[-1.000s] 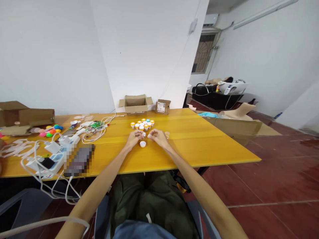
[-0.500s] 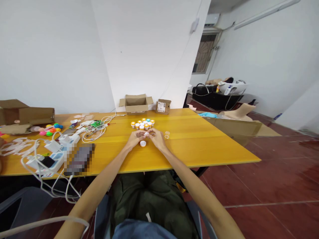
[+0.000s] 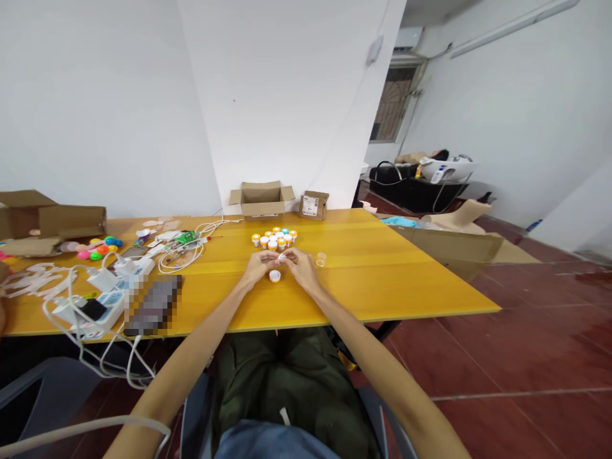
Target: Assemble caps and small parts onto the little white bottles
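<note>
Over the yellow table, my left hand and my right hand meet at the fingertips, both closed on a small whitish object too small to identify. Just below the fingers stands a small white cup. Several little jars with white, orange-rimmed lids and one teal lid stand grouped beyond my hands. A clear plastic cup is to the right of my right hand.
An open cardboard box and a smaller box stand by the wall. On the left lie a phone, a power strip with white cables, colourful balls and another open box.
My hands stay together in nearly the same place, with the fingers barely shifted around the small whitish object. The view has moved very slightly.
</note>
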Motion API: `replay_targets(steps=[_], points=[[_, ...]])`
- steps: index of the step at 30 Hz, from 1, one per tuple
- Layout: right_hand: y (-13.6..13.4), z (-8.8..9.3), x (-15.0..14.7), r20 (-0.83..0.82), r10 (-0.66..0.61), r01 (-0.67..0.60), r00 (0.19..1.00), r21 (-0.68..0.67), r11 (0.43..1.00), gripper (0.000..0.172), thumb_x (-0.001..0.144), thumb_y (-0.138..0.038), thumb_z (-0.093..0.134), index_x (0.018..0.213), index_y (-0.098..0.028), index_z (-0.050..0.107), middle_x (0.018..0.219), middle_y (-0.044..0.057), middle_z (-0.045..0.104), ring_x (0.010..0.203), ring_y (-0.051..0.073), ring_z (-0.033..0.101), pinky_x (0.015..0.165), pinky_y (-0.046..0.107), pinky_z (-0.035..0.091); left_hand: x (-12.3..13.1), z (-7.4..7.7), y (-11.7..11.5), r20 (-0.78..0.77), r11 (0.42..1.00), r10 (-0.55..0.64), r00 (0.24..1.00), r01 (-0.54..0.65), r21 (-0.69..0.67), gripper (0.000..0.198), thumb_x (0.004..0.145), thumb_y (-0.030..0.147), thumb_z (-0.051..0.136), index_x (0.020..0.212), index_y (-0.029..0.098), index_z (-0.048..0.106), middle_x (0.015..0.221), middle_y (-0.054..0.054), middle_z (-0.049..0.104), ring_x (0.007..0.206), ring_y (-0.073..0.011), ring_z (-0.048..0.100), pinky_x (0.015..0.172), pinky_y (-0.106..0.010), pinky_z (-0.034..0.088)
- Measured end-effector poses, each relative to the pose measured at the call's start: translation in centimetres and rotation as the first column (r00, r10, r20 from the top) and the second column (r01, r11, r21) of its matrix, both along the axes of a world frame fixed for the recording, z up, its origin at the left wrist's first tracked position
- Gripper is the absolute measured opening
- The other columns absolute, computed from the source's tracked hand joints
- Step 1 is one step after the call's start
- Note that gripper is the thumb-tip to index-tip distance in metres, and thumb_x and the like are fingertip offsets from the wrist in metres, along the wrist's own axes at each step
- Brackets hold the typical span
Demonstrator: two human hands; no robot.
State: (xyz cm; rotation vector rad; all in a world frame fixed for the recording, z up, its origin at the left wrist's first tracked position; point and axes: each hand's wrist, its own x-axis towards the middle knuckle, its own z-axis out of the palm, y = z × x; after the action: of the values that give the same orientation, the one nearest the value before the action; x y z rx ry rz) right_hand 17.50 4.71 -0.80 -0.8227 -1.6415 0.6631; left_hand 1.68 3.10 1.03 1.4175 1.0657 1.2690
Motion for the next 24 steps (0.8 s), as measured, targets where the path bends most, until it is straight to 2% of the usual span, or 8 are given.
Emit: replay_targets(steps=[12,24], points=[[-0.17,-0.03,0.08,0.028,-0.029,0.029,0.999,0.007,1.0,0.005,0.079,-0.024,0.065,0.075,-0.025,0.068,0.083,0.002,0.077,0.077,0.022,0.073,0.076,0.035,0.059,0.03,0.13,-0.16,0.027,1.0,0.005,1.0,-0.005,0.001,0.021,0.056,0.029,0.087,0.072,0.018,0.076,0.077,-0.005,0.078,0.081,-0.0241,0.073,0.088,-0.039,0.058],[-0.37,0.01,0.15,0.037,-0.029,0.028,0.999,0.016,0.999,0.01,0.081,-0.024,0.062,0.078,-0.024,0.072,0.085,0.003,0.077,0.079,0.022,0.073,0.077,0.036,0.059,0.08,0.22,-0.17,0.025,1.0,0.005,1.0,-0.005,0.005,0.019,0.057,0.026,0.085,0.073,0.018,0.077,0.084,-0.006,0.079,0.091,-0.0265,0.073,0.09,-0.04,0.057]])
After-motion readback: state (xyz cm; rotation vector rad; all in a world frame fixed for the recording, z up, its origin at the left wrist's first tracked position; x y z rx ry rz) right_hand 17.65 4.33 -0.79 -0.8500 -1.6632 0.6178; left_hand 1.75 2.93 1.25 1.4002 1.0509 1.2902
